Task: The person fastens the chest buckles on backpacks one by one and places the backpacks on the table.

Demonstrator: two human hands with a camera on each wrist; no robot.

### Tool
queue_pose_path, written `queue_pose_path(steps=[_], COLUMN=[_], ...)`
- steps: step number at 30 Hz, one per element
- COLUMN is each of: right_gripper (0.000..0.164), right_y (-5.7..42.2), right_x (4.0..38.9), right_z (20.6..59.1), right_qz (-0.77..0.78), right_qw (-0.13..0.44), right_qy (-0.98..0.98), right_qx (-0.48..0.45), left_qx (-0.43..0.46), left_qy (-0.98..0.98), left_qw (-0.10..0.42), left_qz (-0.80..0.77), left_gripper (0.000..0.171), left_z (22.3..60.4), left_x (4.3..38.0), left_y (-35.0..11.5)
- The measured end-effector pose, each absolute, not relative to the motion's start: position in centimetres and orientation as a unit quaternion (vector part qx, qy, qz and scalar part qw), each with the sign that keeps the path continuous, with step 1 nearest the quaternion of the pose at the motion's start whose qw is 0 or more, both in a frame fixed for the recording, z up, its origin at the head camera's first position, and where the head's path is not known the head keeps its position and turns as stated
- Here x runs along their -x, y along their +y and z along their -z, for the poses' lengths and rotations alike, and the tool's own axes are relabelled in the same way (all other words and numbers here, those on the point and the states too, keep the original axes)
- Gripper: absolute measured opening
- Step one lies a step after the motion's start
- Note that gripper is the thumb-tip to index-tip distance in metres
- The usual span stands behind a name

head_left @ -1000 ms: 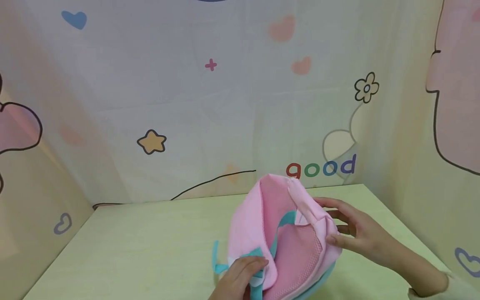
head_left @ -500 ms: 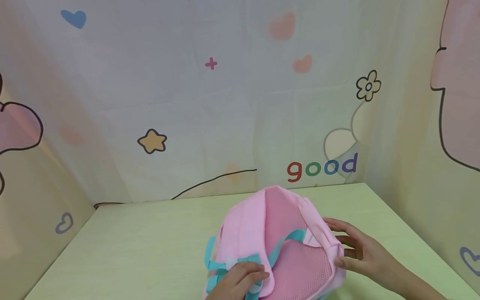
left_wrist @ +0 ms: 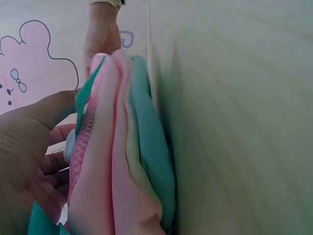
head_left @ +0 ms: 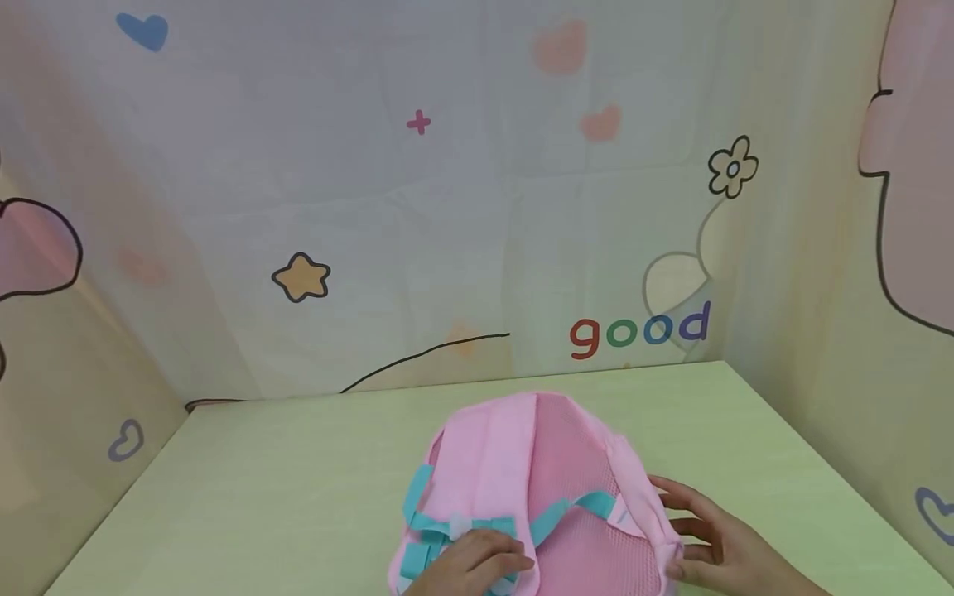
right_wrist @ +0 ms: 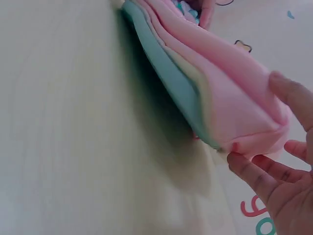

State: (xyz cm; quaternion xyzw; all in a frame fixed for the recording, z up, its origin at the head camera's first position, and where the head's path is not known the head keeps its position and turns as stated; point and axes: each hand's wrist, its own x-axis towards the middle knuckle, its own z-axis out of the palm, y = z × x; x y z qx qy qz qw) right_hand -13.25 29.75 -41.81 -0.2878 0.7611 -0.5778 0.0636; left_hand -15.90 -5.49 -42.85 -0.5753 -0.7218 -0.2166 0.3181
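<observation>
A small pink backpack (head_left: 574, 463) lies tilted back at the front of the table, its mesh back panel and padded shoulder strap (head_left: 492, 455) facing up. Teal webbing (head_left: 551, 521) crosses the panel. My left hand (head_left: 473, 563) grips the strap at its lower end, fingers curled over the teal straps. On the opposite side my right hand (head_left: 719, 538) holds the pack's edge between thumb and fingers. The right wrist view shows the thumb on the pink upper side and a finger at the lower rim. A teal layer (left_wrist: 149, 132) forms the underside, close over the tabletop.
The pale green table (head_left: 261, 480) stretches out around the pack. Printed cloth walls (head_left: 373, 190) with hearts, a star and the word "good" close off the back and both sides.
The backpack has come down from a raised, steeper tilt and lies flatter, closer to the person. Both hands moved down with it, keeping their hold; the right hand sank most.
</observation>
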Motion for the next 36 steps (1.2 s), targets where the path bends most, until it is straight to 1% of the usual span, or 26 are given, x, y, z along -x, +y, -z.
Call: queue_pose_path(steps=[3,6,12,15,19,21,23,26,28,30,32,33,36], right_gripper=[0.075,0.077,0.076,0.075,0.069,0.067,0.064,0.062,0.061,0.060,0.060,0.060,0.059], right_y=[30.1,30.4,30.4,30.4,30.3,30.2,29.9,29.5,29.3,29.1,28.8,28.6,28.0], right_x=[13.4,13.7,14.1,14.0,13.7,13.6,13.7,13.8,13.9,14.0,14.1,14.1,14.2], right_z=[42.8,43.5,44.0,43.9,43.4,43.0,42.6,42.2,42.0,41.7,41.4,41.2,40.5], right_qz=[0.574,0.562,0.541,0.526,0.499,0.478,0.447,0.389,0.365,0.352,0.347,0.344,0.337], right_qw=[0.122,0.147,0.149,0.135,0.087,0.046,-0.012,-0.109,-0.150,-0.169,-0.174,-0.176,-0.181], right_qy=[0.775,0.788,0.802,0.814,0.835,0.848,0.861,0.875,0.877,0.880,0.883,0.886,0.892], right_qx=[0.234,0.203,0.205,0.208,0.215,0.223,0.242,0.267,0.274,0.270,0.262,0.257,0.242], left_qx=[0.582,0.588,0.584,0.581,0.578,0.576,0.574,0.573,0.571,0.571,0.569,0.568,0.562], left_qy=[-0.719,-0.714,-0.715,-0.715,-0.722,-0.726,-0.727,-0.722,-0.719,-0.718,-0.722,-0.726,-0.733], left_qw=[0.324,0.338,0.355,0.364,0.354,0.347,0.344,0.353,0.358,0.359,0.348,0.342,0.340], left_qz=[0.196,0.174,0.148,0.139,0.138,0.144,0.152,0.164,0.170,0.174,0.181,0.182,0.179], left_gripper=[0.026,0.020,0.019,0.019,0.020,0.023,0.026,0.032,0.038,0.042,0.045,0.043,0.043], left_z=[43.0,43.1,43.1,43.0,43.0,43.0,42.8,42.5,42.2,41.9,41.5,41.3,40.7], left_x=[16.1,16.3,16.3,16.2,16.0,15.9,15.9,15.9,15.9,16.0,16.0,16.0,16.2], left_y=[-5.4,-5.3,-5.2,-5.1,-5.2,-5.2,-5.2,-5.2,-5.3,-5.5,-5.8,-5.9,-6.3])
